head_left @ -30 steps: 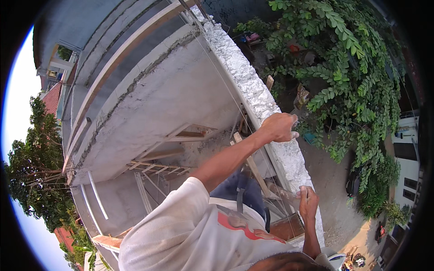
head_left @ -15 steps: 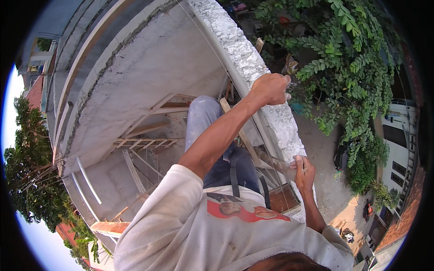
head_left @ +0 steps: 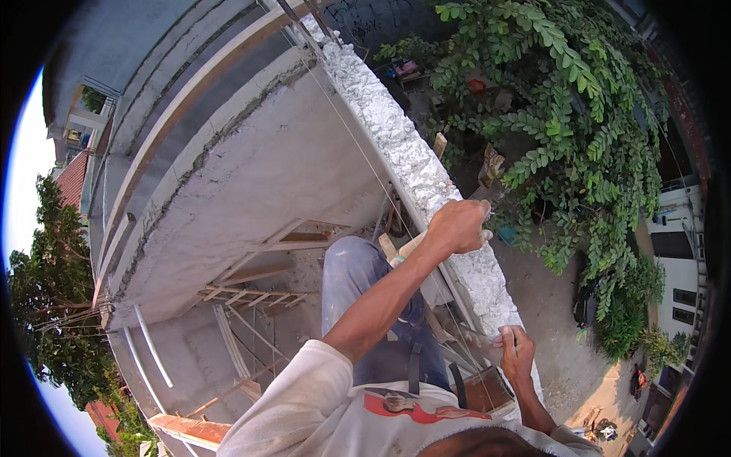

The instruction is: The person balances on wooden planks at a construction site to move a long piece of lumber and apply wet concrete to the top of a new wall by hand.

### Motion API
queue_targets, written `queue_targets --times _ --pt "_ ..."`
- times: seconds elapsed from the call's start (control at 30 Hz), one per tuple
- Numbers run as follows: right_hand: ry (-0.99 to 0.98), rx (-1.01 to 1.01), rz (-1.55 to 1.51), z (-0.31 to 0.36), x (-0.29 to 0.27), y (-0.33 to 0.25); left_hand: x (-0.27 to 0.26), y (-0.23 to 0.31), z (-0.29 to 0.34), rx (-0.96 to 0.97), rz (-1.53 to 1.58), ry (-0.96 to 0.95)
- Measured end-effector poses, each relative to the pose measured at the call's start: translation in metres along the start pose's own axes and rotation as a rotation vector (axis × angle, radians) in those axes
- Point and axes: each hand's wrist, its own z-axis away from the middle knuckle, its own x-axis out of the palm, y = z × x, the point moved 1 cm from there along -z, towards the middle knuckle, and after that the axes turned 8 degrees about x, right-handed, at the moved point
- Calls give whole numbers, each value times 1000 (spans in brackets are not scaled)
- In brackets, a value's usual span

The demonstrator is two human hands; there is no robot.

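My left hand (head_left: 459,227) is closed in a fist over the top of a rough white wall (head_left: 407,148), its forearm crossing my raised knee. Whatever the fist grips, if anything, is hidden under its fingers. Lower along the same wall, my right hand (head_left: 516,352) has its thumb and fingers bent together at the wall's edge. A greyish piece reaches toward those fingertips from the inner side; I cannot tell whether they hold it. A thin taut string (head_left: 346,126) runs beside the wall's inner edge.
Left of the wall lies a sloping grey concrete slab (head_left: 251,152), with wooden framing (head_left: 263,270) below. A curved-looking timber (head_left: 164,114) runs along the far left. Beyond the wall are leafy branches (head_left: 556,99) and ground (head_left: 548,289) well below. White pipes (head_left: 152,346) stand at lower left.
The view has shifted, so wall, arms and knee sit lower in the picture and more of the wall's far end shows. Both hands keep nearly the same places on the wall.
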Motion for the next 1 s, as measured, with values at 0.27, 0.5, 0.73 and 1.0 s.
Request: queue_targets --times 0.27,0.5,0.73,1.0 --pt "24 -95 61 -4 1 4 4 -8 -2 53 11 -18" --pt "8 -56 106 5 0 0 -2 0 7 -3 86 -43" --pt "-3 -31 177 9 -3 -4 9 1 7 -62 123 -142" --pt "1 72 226 6 -4 -6 7 -3 -9 -70 53 -273"
